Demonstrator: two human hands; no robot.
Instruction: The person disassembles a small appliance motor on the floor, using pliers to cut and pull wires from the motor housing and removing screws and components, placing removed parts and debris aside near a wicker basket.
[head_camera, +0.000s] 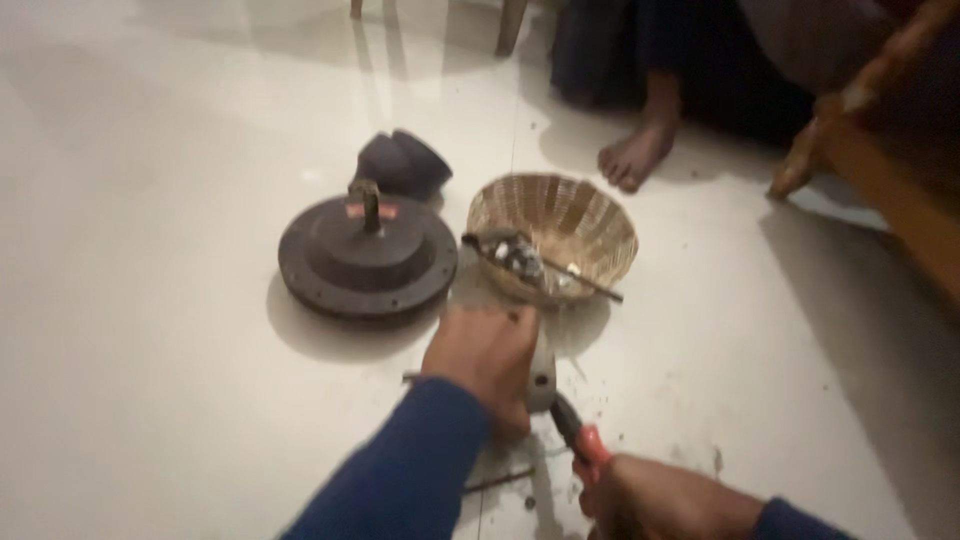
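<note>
I see a big white floor (170, 420), shiny and smooth. A wooden piece of furniture (890, 170) stands at the right edge, and another person's bare foot (637, 152) rests on the floor at the top.

The biggest thing on the floor is a round dark motor housing (366, 260), flat like a plate, with a short rod standing up in its middle. Just behind it lies a small dark cup-shaped cover (403, 164), tipped on its side. To the right of the round part sits a woven basket (555, 235), tilted toward me. Some shiny little metal bits lie in it, and a thin dark rod (585, 283) leans over its rim.

Next come my arms in blue sleeves. My left hand (483, 358) is closed tight around a small grey metal part (541, 375), close to the floor and just in front of the basket. My right hand (650, 497) is wrapped around pliers with red handles (580, 440). The dark nose of the pliers points up and touches the grey part. It is blurry, so I cannot tell if the nose bites on it.

A small dark screw (500, 481) lies on the floor between my arms, with tiny specks of dirt near it.
</note>
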